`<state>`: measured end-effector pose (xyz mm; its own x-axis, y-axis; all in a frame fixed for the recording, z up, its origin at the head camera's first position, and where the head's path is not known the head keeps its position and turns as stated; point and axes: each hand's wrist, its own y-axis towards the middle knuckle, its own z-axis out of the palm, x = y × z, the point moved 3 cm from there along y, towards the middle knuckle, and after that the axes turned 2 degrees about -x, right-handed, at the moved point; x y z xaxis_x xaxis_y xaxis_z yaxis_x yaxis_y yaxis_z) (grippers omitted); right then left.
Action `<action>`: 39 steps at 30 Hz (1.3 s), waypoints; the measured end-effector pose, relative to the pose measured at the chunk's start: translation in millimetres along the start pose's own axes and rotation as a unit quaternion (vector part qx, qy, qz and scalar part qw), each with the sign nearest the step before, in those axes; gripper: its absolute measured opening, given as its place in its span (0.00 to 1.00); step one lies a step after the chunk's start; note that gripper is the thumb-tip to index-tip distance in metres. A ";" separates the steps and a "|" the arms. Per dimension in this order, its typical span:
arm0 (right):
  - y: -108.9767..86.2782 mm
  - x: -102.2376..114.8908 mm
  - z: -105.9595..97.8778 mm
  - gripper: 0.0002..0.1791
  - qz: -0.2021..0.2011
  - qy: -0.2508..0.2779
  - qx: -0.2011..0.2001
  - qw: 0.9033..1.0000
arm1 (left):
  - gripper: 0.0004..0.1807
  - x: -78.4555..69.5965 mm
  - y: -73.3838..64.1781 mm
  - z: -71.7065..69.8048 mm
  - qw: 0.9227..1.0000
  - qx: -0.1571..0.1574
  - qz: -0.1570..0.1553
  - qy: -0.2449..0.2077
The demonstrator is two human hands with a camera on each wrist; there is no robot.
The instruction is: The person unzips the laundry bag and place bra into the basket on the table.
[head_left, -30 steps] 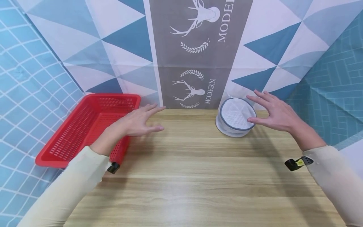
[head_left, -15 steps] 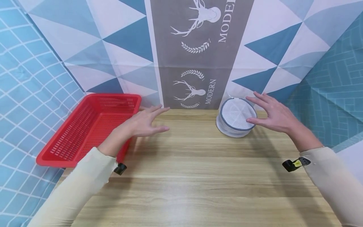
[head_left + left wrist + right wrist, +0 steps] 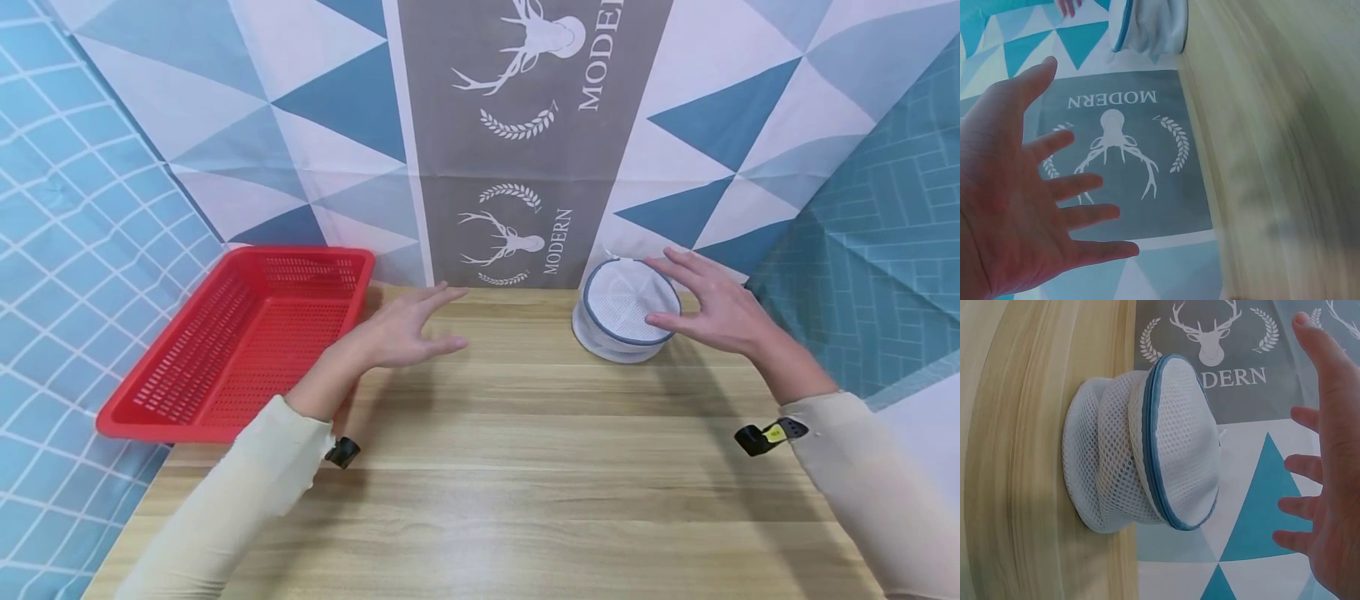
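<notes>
A white mesh laundry bag (image 3: 630, 302), round with a blue-grey zip edge round its top, stands at the back right of the wooden table. In the right wrist view its mesh side (image 3: 1119, 444) sags in folds. My right hand (image 3: 712, 304) hovers at the bag's right side, fingers spread and thumb overlapping its rim in the head view; nothing is in it. My left hand (image 3: 401, 329) is held over the table, right of the red basket, with straight, spread fingers and nothing held. The left wrist view shows its open palm (image 3: 1016, 187).
A red plastic basket (image 3: 352, 321) with slotted walls stands at the left on the table. Patterned cloth (image 3: 502, 150) covers the wall right behind the table. Blue tiled-print cloth (image 3: 82, 275) hangs at the left. Bare wood (image 3: 510, 467) stretches between and in front of the hands.
My left hand has moved right, away from over the basket's edge. My right hand has shifted slightly left toward the mesh laundry bag. The bag and basket stay in place.
</notes>
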<state>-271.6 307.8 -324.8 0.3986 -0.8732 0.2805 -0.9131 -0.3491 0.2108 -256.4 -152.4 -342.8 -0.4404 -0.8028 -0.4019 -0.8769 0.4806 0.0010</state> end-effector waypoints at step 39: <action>7.1 -10.9 30.8 0.48 0.094 0.099 -0.035 0.990 | 0.46 -11.2 26.8 42.5 0.996 -0.042 0.029 -0.072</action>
<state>-285.1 304.4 -355.2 0.2379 -0.8344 0.4972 -0.9672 -0.1564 0.2002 -266.8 -115.5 -377.2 -0.4641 -0.7131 -0.5254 -0.8666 0.4883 0.1026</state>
